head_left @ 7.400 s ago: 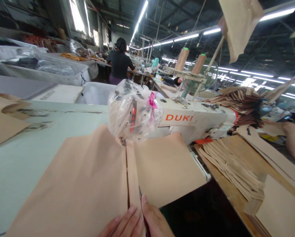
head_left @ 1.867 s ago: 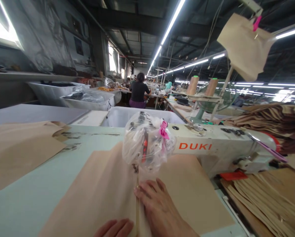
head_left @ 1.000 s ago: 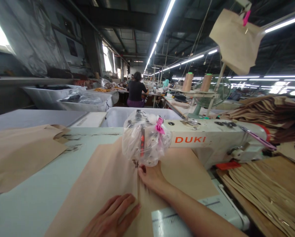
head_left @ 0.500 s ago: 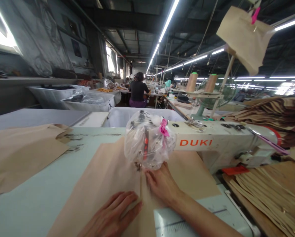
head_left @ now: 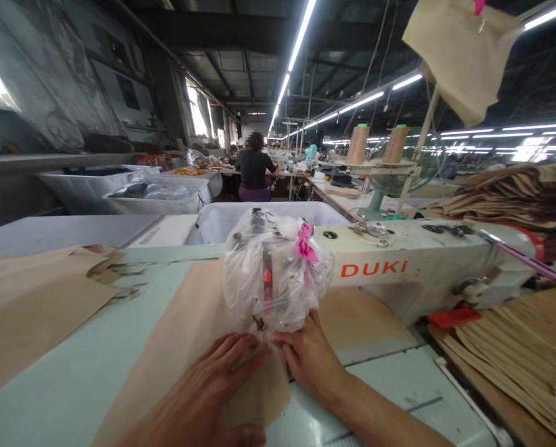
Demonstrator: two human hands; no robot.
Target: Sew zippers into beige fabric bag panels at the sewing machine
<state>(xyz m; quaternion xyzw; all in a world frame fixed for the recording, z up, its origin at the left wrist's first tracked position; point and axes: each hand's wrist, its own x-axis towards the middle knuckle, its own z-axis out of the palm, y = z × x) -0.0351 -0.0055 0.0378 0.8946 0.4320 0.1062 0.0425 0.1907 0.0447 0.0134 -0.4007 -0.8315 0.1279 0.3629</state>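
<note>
A sewing machine has its head wrapped in a clear plastic bag tied with a pink strip. Under its needle lies a beige fabric piece that spreads left and to the right beneath the arm. Flat on that fabric, my left hand has its fingers stretched toward the needle and its thumb apart. My right hand rests just right of the needle, fingertips on the fabric edge close under the bag. Its inner fingers are partly hidden by the bag.
Another beige piece lies on the table's left. Stacked fabric strips and a red tray are at right. A white bin stands behind the machine. Thread cones rise behind its arm. A person sits farther off.
The fabric has moved forward under the needle, its near edge now closer. My left hand has slid forward up to the needle. My right hand stays beside it. The view has shifted slightly.
</note>
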